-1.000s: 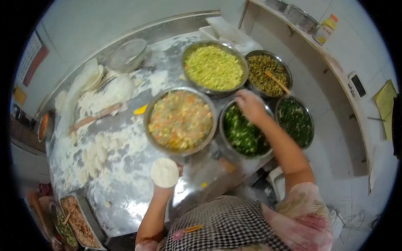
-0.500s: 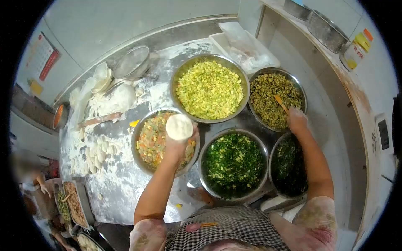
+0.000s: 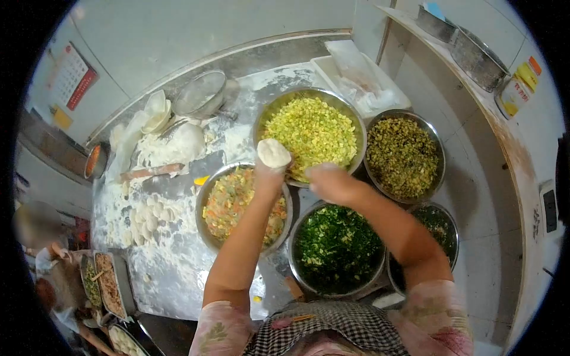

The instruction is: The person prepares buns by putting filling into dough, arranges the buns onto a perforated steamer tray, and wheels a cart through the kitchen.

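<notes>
My left hand [image 3: 270, 181] is raised over the edge of a bowl of mixed orange and yellow filling [image 3: 237, 207]. It cups a round white dough wrapper [image 3: 274, 153], which faces up. Close beside it, my right hand [image 3: 332, 183] is closed, fingers pointing left, over the front rim of the bowl of chopped yellow-green filling [image 3: 314, 127]. The small wooden spatula it held earlier is hardly visible now, lost in blur at the fingertips; it no longer shows in the bowl of brownish-green filling [image 3: 404, 157].
Bowls of dark green chopped filling [image 3: 338, 249] stand in front of me. On the floured table lie a rolling pin [image 3: 151, 172], dough pieces [image 3: 148, 219], a dough mass [image 3: 185, 141] and a sieve [image 3: 202, 95]. A co-worker [image 3: 56, 267] is at far left, near trays [image 3: 122, 267].
My right hand has moved left from the brownish-green filling to beside the wrapper, taking the spatula out of that bowl. The wrapper now looks more cupped. The view has shifted slightly.
</notes>
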Demonstrator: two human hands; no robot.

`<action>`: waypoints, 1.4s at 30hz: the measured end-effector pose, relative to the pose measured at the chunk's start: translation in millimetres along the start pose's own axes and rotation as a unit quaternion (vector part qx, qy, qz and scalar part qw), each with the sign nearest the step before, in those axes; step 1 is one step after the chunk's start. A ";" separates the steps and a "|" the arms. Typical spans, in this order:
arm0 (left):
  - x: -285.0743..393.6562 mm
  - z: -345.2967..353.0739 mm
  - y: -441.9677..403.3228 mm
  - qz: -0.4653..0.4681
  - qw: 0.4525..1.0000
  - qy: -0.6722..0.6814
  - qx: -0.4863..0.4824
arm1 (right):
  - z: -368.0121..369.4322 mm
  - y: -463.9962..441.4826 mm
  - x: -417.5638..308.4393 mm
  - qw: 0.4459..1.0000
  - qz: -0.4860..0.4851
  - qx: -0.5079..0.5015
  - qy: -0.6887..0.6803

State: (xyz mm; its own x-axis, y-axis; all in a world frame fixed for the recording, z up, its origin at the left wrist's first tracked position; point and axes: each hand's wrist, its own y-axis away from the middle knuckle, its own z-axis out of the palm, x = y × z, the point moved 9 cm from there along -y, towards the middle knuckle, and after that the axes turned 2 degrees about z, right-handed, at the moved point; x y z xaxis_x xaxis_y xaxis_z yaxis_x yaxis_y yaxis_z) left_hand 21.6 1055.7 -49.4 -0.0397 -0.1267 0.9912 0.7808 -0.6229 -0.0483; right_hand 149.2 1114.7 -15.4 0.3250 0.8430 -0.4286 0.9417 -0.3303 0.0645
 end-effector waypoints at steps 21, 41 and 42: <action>-28.5 45.4 -49.3 0.054 0.898 -0.432 -0.068 | -25.8 -17.0 61.0 0.974 0.191 0.079 -0.093; -4.6 60.2 -29.6 0.131 0.871 -0.448 -0.153 | -17.0 21.1 12.2 0.978 0.150 0.053 -0.132; -0.8 58.9 -28.9 0.133 0.874 -0.446 -0.141 | -21.7 21.1 17.0 0.983 0.150 0.043 -0.100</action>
State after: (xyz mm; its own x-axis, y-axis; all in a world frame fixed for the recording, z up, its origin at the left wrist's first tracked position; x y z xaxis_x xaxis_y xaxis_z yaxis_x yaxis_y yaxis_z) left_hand 35.7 1119.3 -41.6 0.7188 0.2782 0.6371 0.4997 -0.8439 -0.1952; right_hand 176.5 1131.3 -1.7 0.5548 0.6044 -0.5718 0.7926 -0.5928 0.1425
